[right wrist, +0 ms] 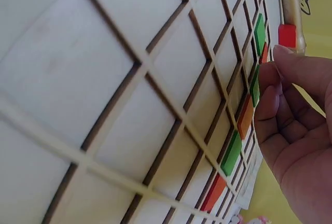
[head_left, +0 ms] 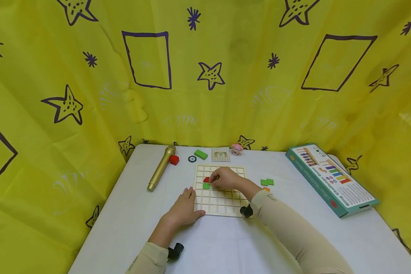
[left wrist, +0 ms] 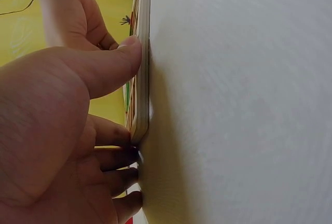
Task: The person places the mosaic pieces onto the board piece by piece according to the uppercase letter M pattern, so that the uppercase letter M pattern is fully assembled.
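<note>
A pale gridded board [head_left: 216, 208] lies on the white table. My left hand [head_left: 185, 207] steadies its near left corner, the thumb along the front edge and the other fingers by the left side. Over the board's upper middle, my right hand [head_left: 225, 178] has curled fingers, thumb and index nearly meeting. In the right wrist view their tips are right at a green tile [right wrist: 254, 88] in the grid; I cannot tell whether they pinch it. An orange tile [right wrist: 245, 119], another green tile [right wrist: 231, 154] and a red piece [right wrist: 213, 193] continue that row, hidden under the hand in the head view.
Behind the board are a gold microphone [head_left: 161, 168], a red cube [head_left: 174, 160], a black-and-white disc [head_left: 192, 158], a green block [head_left: 200, 154], a small pattern card [head_left: 220, 155] and a pink figure [head_left: 236, 148]. Loose green tiles [head_left: 264, 182] and a game box [head_left: 332, 179] sit rightward.
</note>
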The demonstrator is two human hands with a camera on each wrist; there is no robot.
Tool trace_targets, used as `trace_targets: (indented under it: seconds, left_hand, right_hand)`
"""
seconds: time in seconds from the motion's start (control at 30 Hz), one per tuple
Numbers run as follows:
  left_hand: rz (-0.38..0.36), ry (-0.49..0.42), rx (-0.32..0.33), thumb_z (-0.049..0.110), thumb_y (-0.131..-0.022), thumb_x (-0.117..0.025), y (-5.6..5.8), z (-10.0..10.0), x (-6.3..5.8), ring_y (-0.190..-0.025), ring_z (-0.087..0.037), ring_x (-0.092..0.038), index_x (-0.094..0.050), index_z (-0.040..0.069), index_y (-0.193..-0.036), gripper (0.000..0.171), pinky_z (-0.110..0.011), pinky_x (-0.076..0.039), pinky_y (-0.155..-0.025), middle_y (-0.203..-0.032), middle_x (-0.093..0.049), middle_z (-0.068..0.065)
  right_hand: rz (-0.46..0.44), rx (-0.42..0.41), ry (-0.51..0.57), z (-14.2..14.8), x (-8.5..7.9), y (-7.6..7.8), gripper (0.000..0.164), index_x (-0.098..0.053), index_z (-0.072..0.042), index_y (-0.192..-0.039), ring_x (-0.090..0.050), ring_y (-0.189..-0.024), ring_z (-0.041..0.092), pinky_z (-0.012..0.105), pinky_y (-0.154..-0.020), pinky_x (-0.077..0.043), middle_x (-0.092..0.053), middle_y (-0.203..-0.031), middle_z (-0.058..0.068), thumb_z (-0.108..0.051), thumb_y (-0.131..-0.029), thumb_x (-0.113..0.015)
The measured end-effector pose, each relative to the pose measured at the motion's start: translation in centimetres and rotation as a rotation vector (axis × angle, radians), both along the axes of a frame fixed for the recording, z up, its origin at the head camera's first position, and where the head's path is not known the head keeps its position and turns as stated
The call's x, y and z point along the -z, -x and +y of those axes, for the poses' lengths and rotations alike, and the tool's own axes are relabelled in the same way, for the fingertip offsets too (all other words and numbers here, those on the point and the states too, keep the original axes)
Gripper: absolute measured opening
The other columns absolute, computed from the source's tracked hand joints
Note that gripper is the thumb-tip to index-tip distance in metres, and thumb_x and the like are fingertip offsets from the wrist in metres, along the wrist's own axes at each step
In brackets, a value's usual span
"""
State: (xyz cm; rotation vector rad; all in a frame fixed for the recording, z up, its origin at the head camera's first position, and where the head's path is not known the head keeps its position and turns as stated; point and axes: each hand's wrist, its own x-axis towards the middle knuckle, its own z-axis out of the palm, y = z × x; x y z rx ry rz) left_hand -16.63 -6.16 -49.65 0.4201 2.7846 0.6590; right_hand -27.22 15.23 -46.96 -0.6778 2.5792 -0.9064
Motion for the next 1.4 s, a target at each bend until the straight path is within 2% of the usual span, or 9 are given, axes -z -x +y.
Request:
trace_targets:
  seconds: [0.2,0.37,0.5,0.67,0.93,1.13,1.4]
  left_hand:
    - [0.003,-0.003,-0.003,0.045,-0.09,-0.073,0.0,-0.1,0.1,-0.148,-0.043,-0.022,-0.031,-0.008,-0.153,0.092,-0.053,-0.03,-0.116,-0.162,-0.026,-0.023]
    - [0.002,-0.009,-0.009,0.045,-0.089,-0.074,-0.1,0.0,0.1,-0.149,-0.043,-0.022,-0.031,-0.007,-0.153,0.093,-0.053,-0.03,-0.116,-0.162,-0.025,-0.023]
    - [0.004,-0.01,-0.015,0.044,-0.089,-0.074,-0.1,0.0,0.1,-0.149,-0.043,-0.022,-0.031,-0.008,-0.153,0.093,-0.053,-0.03,-0.115,-0.162,-0.025,-0.023]
    - [0.0,-0.007,-0.021,0.044,-0.089,-0.074,-0.1,0.1,0.2,-0.149,-0.043,-0.021,-0.031,-0.007,-0.154,0.093,-0.053,-0.03,-0.116,-0.162,-0.024,-0.022]
    - [0.001,0.001,-0.02,0.045,-0.089,-0.074,0.0,0.0,0.3,-0.149,-0.042,-0.021,-0.03,-0.007,-0.154,0.094,-0.053,-0.03,-0.116,-0.162,-0.024,-0.022]
    - [-0.002,-0.012,-0.028,0.044,-0.09,-0.074,-0.2,0.0,0.1,-0.149,-0.043,-0.021,-0.03,-0.007,-0.154,0.093,-0.054,-0.029,-0.116,-0.162,-0.024,-0.023]
    - [0.003,-0.016,-0.021,0.042,-0.09,-0.074,-0.3,0.2,-0.1,-0.148,-0.044,-0.021,-0.031,-0.009,-0.153,0.091,-0.054,-0.028,-0.116,-0.162,-0.025,-0.024]
  right_hand:
    - [-0.019,0.005,0.02,1.7,-0.9,0.1,0.008,-0.078,-0.01,-0.099,-0.062,-0.085,0.012,0.03,-0.075,-0.053,-0.072,-0.095,-0.004,-0.012,-0.092,-0.073]
    - [-0.028,0.043,0.048,3.4,-1.6,0.0,0.012,-0.078,-0.008,-0.102,-0.063,-0.088,0.014,0.032,-0.074,-0.053,-0.072,-0.098,-0.003,-0.015,-0.094,-0.073]
    - [-0.047,0.079,0.054,5.1,-1.8,-0.3,0.013,-0.077,-0.006,-0.103,-0.064,-0.084,0.017,0.032,-0.071,-0.053,-0.072,-0.095,0.0,-0.015,-0.094,-0.072]
    - [-0.071,0.126,0.029,7.4,-2.2,-1.0,0.013,-0.076,-0.005,-0.102,-0.064,-0.082,0.019,0.033,-0.071,-0.052,-0.073,-0.091,0.002,-0.014,-0.094,-0.072]
    - [-0.081,0.197,-0.023,10.9,-2.6,-1.8,0.013,-0.076,-0.007,-0.103,-0.059,-0.083,0.019,0.034,-0.075,-0.051,-0.071,-0.093,-0.001,-0.014,-0.094,-0.072]
    - [-0.097,0.237,-0.027,13.1,-2.5,-2.4,0.016,-0.075,-0.004,-0.106,-0.057,-0.081,0.02,0.033,-0.073,-0.051,-0.069,-0.093,0.001,-0.014,-0.094,-0.072]
    - [-0.093,0.271,-0.003,15.5,-2.3,-4.1,0.017,-0.075,-0.003,-0.105,-0.056,-0.081,0.021,0.033,-0.072,-0.05,-0.07,-0.094,0.002,-0.013,-0.092,-0.073]
